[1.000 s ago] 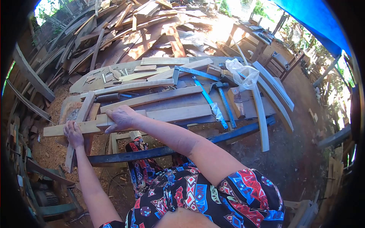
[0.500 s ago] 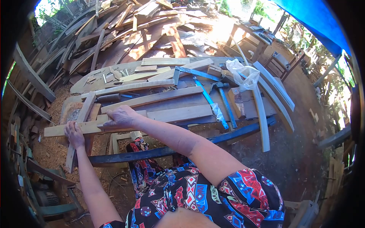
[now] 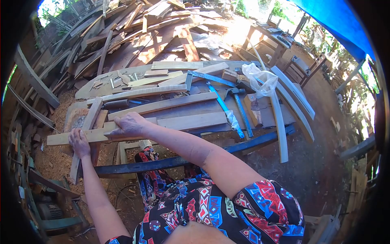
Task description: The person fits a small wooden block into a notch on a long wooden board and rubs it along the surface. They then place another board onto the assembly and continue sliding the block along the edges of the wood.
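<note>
A pale wooden board (image 3: 58,140) lies crosswise at the left end of the workbench. My left hand (image 3: 79,143) is closed over it where a narrower slat (image 3: 92,114) crosses at a steep angle. Farther right, my right hand (image 3: 130,125) grips the same board beside a stepped notch, its thumb and fingers around the wood. The palm hides part of this joint. Another flat board (image 3: 191,120) extends to the right, past my right wrist. Just behind my right hand rests a long wooden strip (image 3: 166,106).
On the bench lie a claw hammer (image 3: 240,107), a blue metal square (image 3: 211,78), a blue tool partly wrapped in plastic (image 3: 225,110) and a clear plastic bag (image 3: 260,81). Curved slats (image 3: 280,130) overhang the right end. A large scrap-wood pile (image 3: 134,36) stands behind.
</note>
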Action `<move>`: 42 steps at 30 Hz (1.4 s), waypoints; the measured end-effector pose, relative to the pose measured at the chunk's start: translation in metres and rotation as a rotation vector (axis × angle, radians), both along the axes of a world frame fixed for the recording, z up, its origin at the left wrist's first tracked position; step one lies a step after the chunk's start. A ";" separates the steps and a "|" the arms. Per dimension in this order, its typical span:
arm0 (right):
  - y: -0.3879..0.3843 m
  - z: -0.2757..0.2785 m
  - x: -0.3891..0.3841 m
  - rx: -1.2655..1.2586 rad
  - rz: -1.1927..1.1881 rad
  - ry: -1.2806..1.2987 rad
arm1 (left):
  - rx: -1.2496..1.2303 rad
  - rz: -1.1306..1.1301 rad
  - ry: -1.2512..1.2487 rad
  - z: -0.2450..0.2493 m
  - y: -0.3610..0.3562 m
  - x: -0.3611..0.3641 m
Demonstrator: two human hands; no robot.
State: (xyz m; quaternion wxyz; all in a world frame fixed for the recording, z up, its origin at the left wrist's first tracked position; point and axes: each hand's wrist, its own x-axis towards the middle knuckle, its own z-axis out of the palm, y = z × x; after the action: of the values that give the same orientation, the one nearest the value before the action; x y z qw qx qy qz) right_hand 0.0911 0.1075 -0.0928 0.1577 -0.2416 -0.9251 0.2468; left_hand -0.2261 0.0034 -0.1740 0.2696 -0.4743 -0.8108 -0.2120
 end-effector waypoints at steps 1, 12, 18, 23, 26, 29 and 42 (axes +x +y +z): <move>0.001 -0.003 0.000 0.000 0.001 0.001 | 0.001 -0.004 -0.010 0.000 0.000 0.000; -0.002 0.004 0.007 0.066 0.067 -0.001 | -0.022 0.008 -0.029 0.003 -0.001 0.002; -0.004 0.004 0.006 0.038 0.026 0.053 | -0.013 0.025 -0.030 0.001 -0.001 0.002; 0.003 -0.006 -0.002 0.019 0.012 0.032 | 0.002 0.008 -0.014 -0.001 -0.001 0.000; 0.000 0.003 0.005 0.033 0.030 0.019 | -0.008 0.009 -0.042 0.003 -0.001 0.004; -0.002 0.005 0.008 0.055 0.059 0.016 | -0.004 0.005 -0.032 0.000 -0.001 0.002; -0.003 0.001 0.004 0.066 0.028 0.046 | -0.004 0.017 -0.022 0.002 -0.001 0.004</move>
State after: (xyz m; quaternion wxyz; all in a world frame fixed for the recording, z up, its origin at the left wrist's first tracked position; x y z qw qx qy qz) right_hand 0.0951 0.1050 -0.0920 0.1833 -0.2174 -0.9323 0.2237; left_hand -0.2222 0.0026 -0.1721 0.2614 -0.4658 -0.8181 -0.2132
